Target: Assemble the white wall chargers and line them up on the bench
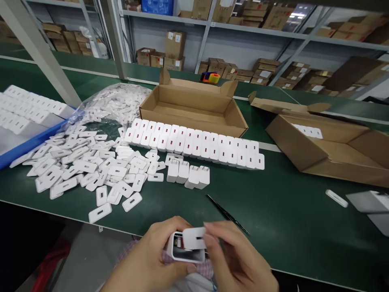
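Note:
My left hand (152, 255) is wrapped round a white charger housing (172, 254), whose open end faces up and shows electronic parts inside. Between the thumb and fingers of my right hand (234, 259) is a white end cap (192, 238) with a dark slot. The cap is tilted over the housing's opening and covers part of it. On the green bench just beyond my hands lie black tweezers (227, 214). Several white charger bodies (193, 177) stand behind them, near a long double row of chargers (194, 144) with slots on top.
Loose white caps (91, 164) are heaped at the left beside a clear plastic bag (121, 99). A blue tray (30, 140) of chargers sits far left. Open cardboard boxes (194, 117) stand at the back and right (304, 150). A single cap (336, 198) lies at the right.

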Demonstrator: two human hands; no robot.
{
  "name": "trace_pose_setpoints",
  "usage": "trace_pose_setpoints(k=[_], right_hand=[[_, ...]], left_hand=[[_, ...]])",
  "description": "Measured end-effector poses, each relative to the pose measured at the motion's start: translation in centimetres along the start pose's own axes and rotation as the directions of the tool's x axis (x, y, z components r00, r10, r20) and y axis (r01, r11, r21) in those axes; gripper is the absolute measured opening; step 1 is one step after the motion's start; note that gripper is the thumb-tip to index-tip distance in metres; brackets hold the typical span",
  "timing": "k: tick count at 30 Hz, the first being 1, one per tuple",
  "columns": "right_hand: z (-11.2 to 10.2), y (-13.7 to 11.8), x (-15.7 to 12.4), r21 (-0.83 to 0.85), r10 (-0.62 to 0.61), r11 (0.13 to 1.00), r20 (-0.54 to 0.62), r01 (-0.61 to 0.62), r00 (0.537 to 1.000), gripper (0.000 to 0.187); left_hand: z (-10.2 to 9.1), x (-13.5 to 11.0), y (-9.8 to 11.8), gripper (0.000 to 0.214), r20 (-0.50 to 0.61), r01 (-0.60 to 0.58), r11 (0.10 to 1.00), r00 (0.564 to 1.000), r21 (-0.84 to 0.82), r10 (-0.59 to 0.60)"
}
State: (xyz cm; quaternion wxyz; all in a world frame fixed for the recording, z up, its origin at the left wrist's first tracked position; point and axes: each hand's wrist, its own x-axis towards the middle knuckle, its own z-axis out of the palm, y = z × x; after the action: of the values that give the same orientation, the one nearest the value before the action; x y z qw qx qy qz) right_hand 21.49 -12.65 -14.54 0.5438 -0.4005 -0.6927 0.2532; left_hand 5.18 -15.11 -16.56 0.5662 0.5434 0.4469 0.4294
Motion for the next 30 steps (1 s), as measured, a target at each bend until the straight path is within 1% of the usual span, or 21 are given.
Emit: trace_pose_setpoints(k=[3,5,6,7,9,12,17,21,24,27,30], right_hand=[[-0.6,0.6,-0.2,-0.015,-0.013,1.0,0.162,0.016,0.987,0.018],[-1.4,0.9,-0.6,-0.023,-0.046,0.998,0.283,0.055,0.958,0.024],[-1.8,0.9,-0.8,-0.031,-0.064,0.996,0.326,0.078,0.943,0.027],[-2.3,0.8,-1.0,-0.035,-0.078,0.995,0.343,0.096,0.936,0.03],[-2.9,0.4,-1.2,-0.031,-0.104,0.992,0.309,0.119,0.945,0.034],[-3.1,-0.2,-1.3,-0.043,-0.128,0.989,0.231,0.141,0.964,0.031],[-2.7,-0.6,-1.4,-0.058,-0.152,0.984,0.245,0.171,0.958,0.024],[-2.4,-0.9,-1.5,-0.073,-0.1,0.99,0.239,0.121,0.966,0.026],[-2.3,-1.1,-1.7,-0.091,-0.086,0.99,0.198,0.106,0.976,0.028],[-2.3,-1.2,-1.7,-0.103,-0.118,0.985,0.176,0.138,0.977,0.029],[-2.2,-1.3,-1.5,-0.092,-0.176,0.976,0.188,0.196,0.966,0.025]], left_hand=[[0.8,-0.4,0.1,0.036,0.013,0.041,0.999,0.999,0.01,-0.041],[1.1,-0.6,0.2,0.035,0.017,0.075,0.997,0.997,0.009,-0.075],[1.1,-0.7,0.2,0.033,0.03,0.086,0.996,0.996,0.009,-0.086],[1.2,-0.7,0.3,0.031,0.047,0.093,0.996,0.994,0.008,-0.094],[1.3,-0.6,0.5,0.029,0.086,0.1,0.995,0.991,0.005,-0.101],[1.5,-0.5,0.9,0.029,0.108,0.103,0.994,0.989,0.031,-0.106],[1.5,-0.7,0.9,0.024,0.073,0.075,0.989,0.994,0.125,-0.085],[1.4,-0.9,0.5,0.027,0.045,0.055,0.99,0.997,0.133,-0.062],[1.5,-0.9,0.5,0.031,0.047,0.03,0.988,0.998,0.152,-0.038],[1.5,-0.8,0.9,0.031,0.048,0.062,0.983,0.996,0.174,-0.071],[1.5,-0.9,1.1,0.029,0.061,0.107,0.984,0.991,0.143,-0.117]])
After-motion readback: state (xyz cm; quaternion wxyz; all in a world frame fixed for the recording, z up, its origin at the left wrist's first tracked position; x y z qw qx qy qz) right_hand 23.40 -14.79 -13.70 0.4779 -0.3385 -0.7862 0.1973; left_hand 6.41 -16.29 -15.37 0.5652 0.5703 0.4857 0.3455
